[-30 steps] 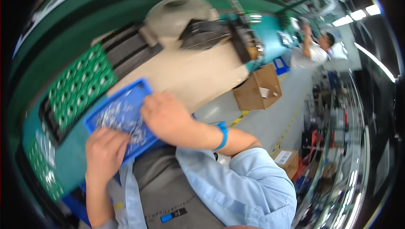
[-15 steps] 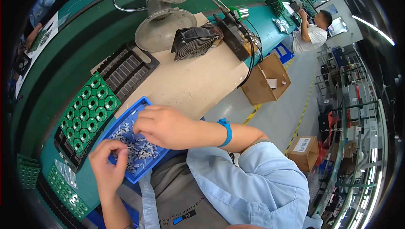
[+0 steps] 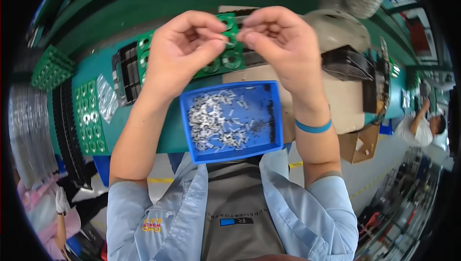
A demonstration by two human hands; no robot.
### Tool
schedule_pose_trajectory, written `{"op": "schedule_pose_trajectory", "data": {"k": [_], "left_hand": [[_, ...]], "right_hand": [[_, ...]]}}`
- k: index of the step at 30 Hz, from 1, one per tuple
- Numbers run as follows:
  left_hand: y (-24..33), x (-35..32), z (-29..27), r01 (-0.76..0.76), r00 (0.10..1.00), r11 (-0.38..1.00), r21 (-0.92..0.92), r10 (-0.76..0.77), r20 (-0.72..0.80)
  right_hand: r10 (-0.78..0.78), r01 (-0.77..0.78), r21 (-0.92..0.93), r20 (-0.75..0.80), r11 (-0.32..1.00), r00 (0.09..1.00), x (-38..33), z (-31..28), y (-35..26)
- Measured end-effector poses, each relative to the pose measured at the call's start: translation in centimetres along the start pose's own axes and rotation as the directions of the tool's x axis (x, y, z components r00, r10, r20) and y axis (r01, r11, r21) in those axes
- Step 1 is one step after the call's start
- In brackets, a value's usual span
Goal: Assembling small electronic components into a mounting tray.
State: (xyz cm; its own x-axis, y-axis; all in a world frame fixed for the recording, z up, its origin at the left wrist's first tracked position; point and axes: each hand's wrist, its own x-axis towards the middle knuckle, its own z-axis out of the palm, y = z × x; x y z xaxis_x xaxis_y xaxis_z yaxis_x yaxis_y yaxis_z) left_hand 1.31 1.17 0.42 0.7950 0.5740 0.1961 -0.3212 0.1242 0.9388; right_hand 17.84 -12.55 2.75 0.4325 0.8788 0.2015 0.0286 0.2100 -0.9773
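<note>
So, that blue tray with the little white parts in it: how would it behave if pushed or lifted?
The blue tray would probably keep its shape, since its walls look firm and even. The small white parts lie loose, so they'd likely slide if it tipped. Most are heaped toward its left, so that end may feel slightly heavier.

Tight betw. hands (image 3: 180,52); rm over blue tray (image 3: 235,155); fan (image 3: 346,64) blocks R.
</note>
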Motion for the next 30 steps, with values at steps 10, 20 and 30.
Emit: {"op": "schedule_pose_trajectory", "data": {"k": [10, 20, 30], "left_hand": [[-0.4, -1.4, -0.8, -0.093, 0.995, 0.989, 0.118, 0.096, -0.025], [-0.8, -2.0, 0.0, -0.136, 0.988, 0.982, 0.131, 0.144, -0.050], [-1.3, -2.2, 0.2, -0.207, 0.974, 0.954, 0.215, 0.222, -0.047]], "right_hand": [[-0.019, 0.009, 0.186, 0.054, 0.983, 0.998, -0.4, 1.2, 1.9], [-0.057, 0.060, 0.051, -0.049, 0.997, 0.997, -1.3, 1.9, 1.5], [-0.103, 0.108, 0.056, -0.091, 0.992, 0.991, -1.6, 2.2, 1.8]]}}
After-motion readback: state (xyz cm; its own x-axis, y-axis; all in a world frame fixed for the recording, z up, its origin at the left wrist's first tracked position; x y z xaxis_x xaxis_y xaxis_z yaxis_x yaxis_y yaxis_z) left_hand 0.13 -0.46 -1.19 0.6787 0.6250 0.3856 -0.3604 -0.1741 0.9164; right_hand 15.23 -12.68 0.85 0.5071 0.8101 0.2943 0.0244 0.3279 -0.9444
